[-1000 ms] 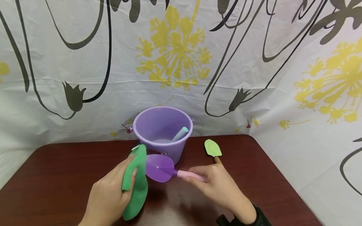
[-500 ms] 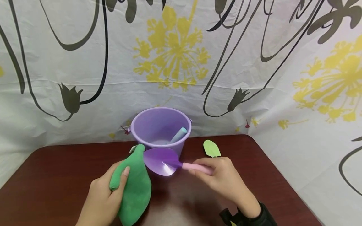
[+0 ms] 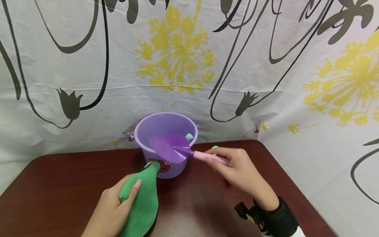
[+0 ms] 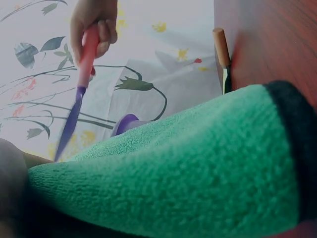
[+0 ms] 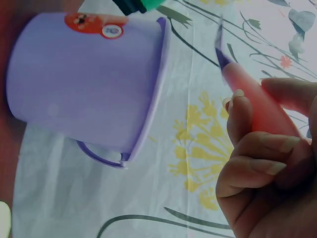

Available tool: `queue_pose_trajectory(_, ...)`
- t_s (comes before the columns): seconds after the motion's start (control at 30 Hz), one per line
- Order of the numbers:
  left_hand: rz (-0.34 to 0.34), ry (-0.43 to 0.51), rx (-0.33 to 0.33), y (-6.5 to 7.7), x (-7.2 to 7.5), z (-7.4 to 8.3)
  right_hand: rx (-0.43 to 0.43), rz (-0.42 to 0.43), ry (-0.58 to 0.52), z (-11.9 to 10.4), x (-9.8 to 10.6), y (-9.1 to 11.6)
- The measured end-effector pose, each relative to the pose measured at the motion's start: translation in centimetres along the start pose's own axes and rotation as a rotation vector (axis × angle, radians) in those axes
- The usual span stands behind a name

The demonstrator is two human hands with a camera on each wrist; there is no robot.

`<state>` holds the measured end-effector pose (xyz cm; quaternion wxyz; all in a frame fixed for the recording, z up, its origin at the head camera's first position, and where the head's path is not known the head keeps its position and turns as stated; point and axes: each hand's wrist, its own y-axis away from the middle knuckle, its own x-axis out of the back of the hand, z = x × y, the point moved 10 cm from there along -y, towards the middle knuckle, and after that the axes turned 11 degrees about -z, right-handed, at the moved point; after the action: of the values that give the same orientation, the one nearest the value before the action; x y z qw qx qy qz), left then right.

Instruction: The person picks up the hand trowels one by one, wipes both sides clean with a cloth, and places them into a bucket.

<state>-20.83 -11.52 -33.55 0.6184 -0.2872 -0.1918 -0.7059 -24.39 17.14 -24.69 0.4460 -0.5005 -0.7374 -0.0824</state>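
My left hand [image 3: 113, 204] holds a green fuzzy cloth [image 3: 142, 200], thumb on top of it; in the left wrist view the cloth [image 4: 188, 173] fills the lower part and shows a dark edge. My right hand [image 3: 237, 166] grips the pink handle [image 3: 210, 158] of a toy shovel. Its purple blade [image 3: 174, 148] overlaps the near rim of a lilac bucket [image 3: 174, 169] in the head view. Seen from the right wrist, the shovel handle [image 5: 260, 104] stands apart from the bucket [image 5: 89, 79]. A light blue rod-like end [image 3: 189, 136] shows inside the bucket.
Behind my right hand lies a small light green tool [image 3: 215, 147], mostly hidden; its wooden handle [image 4: 221, 47] shows in the left wrist view. The dark red table [image 3: 74, 184] meets a floral curtain [image 3: 118, 82] at the back. A black strap [image 3: 275, 214] circles my right wrist.
My right hand has raised the shovel away from the cloth, up in front of the bucket's opening. My left hand has turned the cloth flatter and lower.
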Motion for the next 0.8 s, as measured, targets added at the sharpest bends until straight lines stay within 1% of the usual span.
queue_pose_trajectory(0.1,-0.015,-0.005,-0.019,0.0,-0.3,0.2,-0.018,-0.027,0.037,-0.1,0.2,-1.1)
queue_pose_trajectory(0.2,-0.025,-0.022,-0.050,0.1,-0.6,0.6,-0.061,-0.044,0.074,-0.1,0.2,-2.2)
queue_pose_trajectory(0.33,-0.030,-0.047,-0.087,0.1,-0.9,1.1,-0.094,-0.060,0.122,-0.4,0.0,-3.7)
queue_pose_trajectory(0.47,-0.047,-0.038,-0.087,0.2,-1.1,1.2,-0.101,-0.090,0.143,-0.4,-0.5,-5.1)
queue_pose_trajectory(0.6,-0.072,-0.025,-0.077,0.1,-1.4,1.1,-0.091,-0.098,0.179,-0.2,-0.5,-6.2)
queue_pose_trajectory(0.7,-0.073,-0.035,-0.090,0.1,-1.6,1.1,-0.074,-0.093,0.202,-0.1,-0.3,-7.2)
queue_pose_trajectory(0.8,-0.069,-0.061,-0.109,0.1,-1.8,1.2,-0.075,-0.106,0.195,0.0,-0.1,-8.2)
